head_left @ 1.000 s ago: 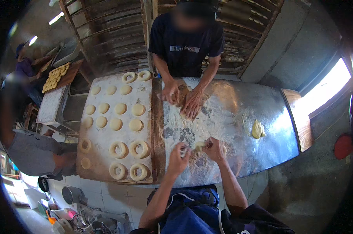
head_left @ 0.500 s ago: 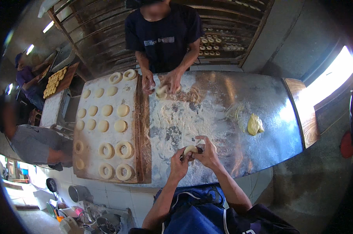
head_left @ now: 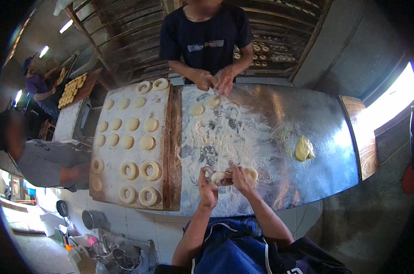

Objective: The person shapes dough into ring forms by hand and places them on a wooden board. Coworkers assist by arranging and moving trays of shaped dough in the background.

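My left hand (head_left: 209, 186) curls round the left end of a pale piece of dough (head_left: 220, 177), with a darker brown part between my hands that I cannot make out. My right hand (head_left: 242, 181) grips the other end, its index finger raised. Another pale dough piece (head_left: 251, 174) shows just right of that hand. Both hands are over the floured part of the metal worktable (head_left: 323, 176). A lump of yellow dough (head_left: 305, 149) lies farther right.
A board (head_left: 163, 102) of dough rings and discs fills the left. Across stands a co-worker (head_left: 204, 43), hands (head_left: 223, 80) above two dough discs (head_left: 197, 109). Another person (head_left: 49, 162) stands at left, one more (head_left: 40, 82) farther back. A wooden board (head_left: 369, 162) edges the right.
My hands were apart a second ago and have since come together round the dough. The co-worker's hands have risen from the tabletop, and two discs now lie before them. The view has shifted slightly.
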A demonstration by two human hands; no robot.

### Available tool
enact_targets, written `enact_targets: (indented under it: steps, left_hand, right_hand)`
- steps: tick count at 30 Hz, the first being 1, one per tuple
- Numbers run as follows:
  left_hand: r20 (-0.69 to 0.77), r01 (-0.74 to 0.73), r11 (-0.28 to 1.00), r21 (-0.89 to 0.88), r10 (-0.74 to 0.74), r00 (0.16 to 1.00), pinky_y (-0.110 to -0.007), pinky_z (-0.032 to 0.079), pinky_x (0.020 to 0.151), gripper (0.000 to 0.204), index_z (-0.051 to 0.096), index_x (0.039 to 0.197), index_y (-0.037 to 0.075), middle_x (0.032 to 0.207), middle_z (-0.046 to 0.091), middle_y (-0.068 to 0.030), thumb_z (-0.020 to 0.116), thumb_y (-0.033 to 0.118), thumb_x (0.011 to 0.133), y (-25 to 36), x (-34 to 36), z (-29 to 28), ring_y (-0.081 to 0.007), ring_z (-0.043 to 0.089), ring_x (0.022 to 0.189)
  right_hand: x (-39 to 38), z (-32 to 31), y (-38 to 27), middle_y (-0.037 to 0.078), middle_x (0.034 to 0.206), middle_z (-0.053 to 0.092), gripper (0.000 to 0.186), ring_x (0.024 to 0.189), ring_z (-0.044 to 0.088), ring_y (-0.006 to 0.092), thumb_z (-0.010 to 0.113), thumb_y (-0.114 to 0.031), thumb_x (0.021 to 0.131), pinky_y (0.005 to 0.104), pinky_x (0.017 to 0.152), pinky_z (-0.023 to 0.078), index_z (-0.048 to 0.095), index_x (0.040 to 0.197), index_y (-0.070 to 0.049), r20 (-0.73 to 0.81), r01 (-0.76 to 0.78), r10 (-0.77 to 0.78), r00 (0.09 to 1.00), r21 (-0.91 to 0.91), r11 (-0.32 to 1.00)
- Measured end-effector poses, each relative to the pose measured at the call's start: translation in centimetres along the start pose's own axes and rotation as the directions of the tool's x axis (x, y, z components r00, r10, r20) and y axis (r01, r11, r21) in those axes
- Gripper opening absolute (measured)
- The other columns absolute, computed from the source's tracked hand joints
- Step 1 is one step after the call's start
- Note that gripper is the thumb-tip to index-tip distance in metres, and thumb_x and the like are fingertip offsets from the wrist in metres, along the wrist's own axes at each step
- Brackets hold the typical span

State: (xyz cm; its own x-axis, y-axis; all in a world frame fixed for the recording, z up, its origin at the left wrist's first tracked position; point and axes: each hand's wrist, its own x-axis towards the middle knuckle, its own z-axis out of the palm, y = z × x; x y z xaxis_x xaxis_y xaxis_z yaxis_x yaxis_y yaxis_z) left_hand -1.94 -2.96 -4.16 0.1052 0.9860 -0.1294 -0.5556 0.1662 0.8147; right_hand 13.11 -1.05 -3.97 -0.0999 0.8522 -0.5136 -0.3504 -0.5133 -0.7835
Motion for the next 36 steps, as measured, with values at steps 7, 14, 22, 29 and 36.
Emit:
enact_targets:
  steps: [7, 14, 22, 29, 36]
  left_hand:
    - [0.017, -0.208, 0.617, 0.759, 0.301, 0.954, -0.044, 0.039, 0.05, 0.045, 0.042, 0.097, 0.002, 0.07, 0.046, -0.0092, 0.038, 0.046, 0.102, 0.7, 1.5, -1.4, -0.026, 0.055, 0.056]
    - [-0.228, -0.036, 0.962, -0.272, -0.028, 0.973, -0.032, 0.041, 0.054, 0.052, 0.042, 0.081, 0.012, 0.07, 0.04, 0.0036, 0.037, 0.061, 0.099, 0.6, 1.3, -4.1, -0.0105, 0.046, 0.062]
    - [-0.078, -0.001, 0.859, -0.513, -0.046, 0.996, -0.037, 0.034, 0.05, 0.064, 0.046, 0.077, 0.007, 0.062, 0.045, -0.0041, 0.028, 0.065, 0.098, 3.2, 0.6, -7.5, -0.0205, 0.045, 0.054]
    - [-0.065, -0.168, 0.983, -0.072, 0.164, 0.984, -0.039, 0.041, 0.061, 0.049, 0.047, 0.077, 0.008, 0.067, 0.048, -0.0082, 0.033, 0.048, 0.102, 5.4, 0.0, -11.1, -0.0245, 0.053, 0.066]
    - [0.024, -0.335, 0.726, 0.601, 0.402, 0.915, -0.033, 0.044, 0.064, 0.034, 0.048, 0.08, 0.012, 0.075, 0.047, -0.0004, 0.042, 0.037, 0.102, 8.1, -0.7, -13.7, -0.0197, 0.054, 0.069]
  right_hand:
    - [-1.3, 3.9, -0.5, 0.007, 0.068, 0.059, 0.061, 0.063, 0.057, 0.0173, 0.043, -0.052, 0.1, 0.0365, 0.059, 0.044, 0.062, 0.078, 0.001, -0.099, 0.057, -0.123, 0.987, -0.499, 0.865]
    - [-0.5, 7.5, 2.1, 0.01, 0.069, 0.057, 0.071, 0.068, 0.056, 0.0221, 0.041, -0.059, 0.099, 0.0377, 0.068, 0.048, 0.062, 0.079, 0.006, -0.252, 0.104, -0.284, 0.925, -0.551, 0.828]
    - [-1.3, 11.6, 2.0, 0.014, 0.062, 0.057, 0.076, 0.062, 0.055, 0.024, 0.032, -0.06, 0.1, 0.0404, 0.066, 0.046, 0.066, 0.079, 0.005, 0.03, 0.236, -0.277, 0.96, -0.614, 0.753]
    - [-2.7, 15.8, 2.1, 0.024, 0.065, 0.057, 0.074, 0.065, 0.059, 0.0348, 0.034, -0.057, 0.1, 0.0454, 0.067, 0.046, 0.065, 0.08, 0.007, 0.042, 0.271, -0.311, 0.949, -0.611, 0.744]
    - [-0.2, 17.5, 5.2, 0.016, 0.078, 0.068, 0.078, 0.069, 0.063, 0.0217, 0.038, -0.059, 0.099, 0.0354, 0.074, 0.055, 0.067, 0.083, 0.012, 0.235, 0.503, -0.485, 0.842, -0.667, 0.55]
